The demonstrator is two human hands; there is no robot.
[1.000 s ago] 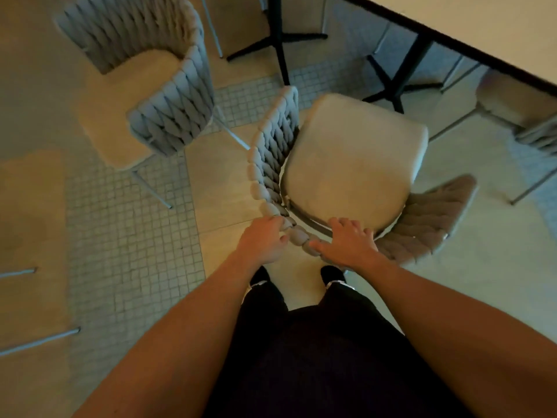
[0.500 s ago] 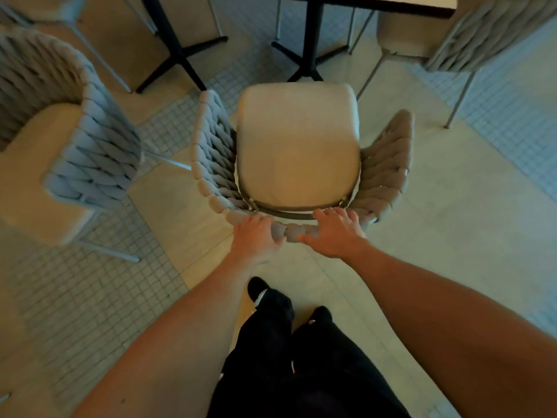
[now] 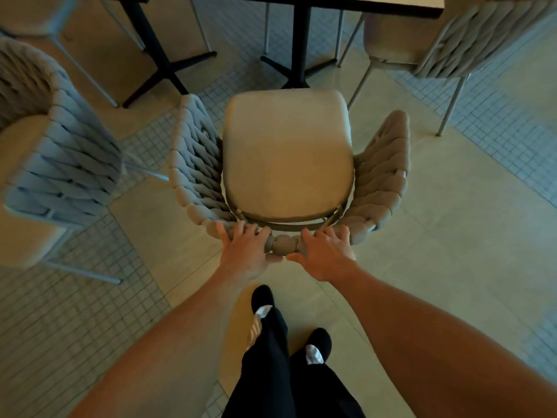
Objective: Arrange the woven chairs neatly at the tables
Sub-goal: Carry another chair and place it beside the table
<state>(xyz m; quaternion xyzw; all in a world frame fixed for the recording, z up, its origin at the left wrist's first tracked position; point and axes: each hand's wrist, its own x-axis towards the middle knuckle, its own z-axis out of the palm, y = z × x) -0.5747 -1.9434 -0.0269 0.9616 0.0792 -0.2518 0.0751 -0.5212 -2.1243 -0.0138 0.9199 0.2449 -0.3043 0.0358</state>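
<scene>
mostly left hand, right hand flat-fingered on woven chair backrest; table cropped.

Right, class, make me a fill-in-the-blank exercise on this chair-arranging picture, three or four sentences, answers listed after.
1. Both hands rest on the middle chair's woven ____.
2. The left hand and right hand have their fingers ____, not curled.
3. The chair's seat faces a table standing on a ____ pedestal leg.
4. Counting the middle one, ____ woven chairs show clearly.

Missing words: back; straight; black; three
</scene>
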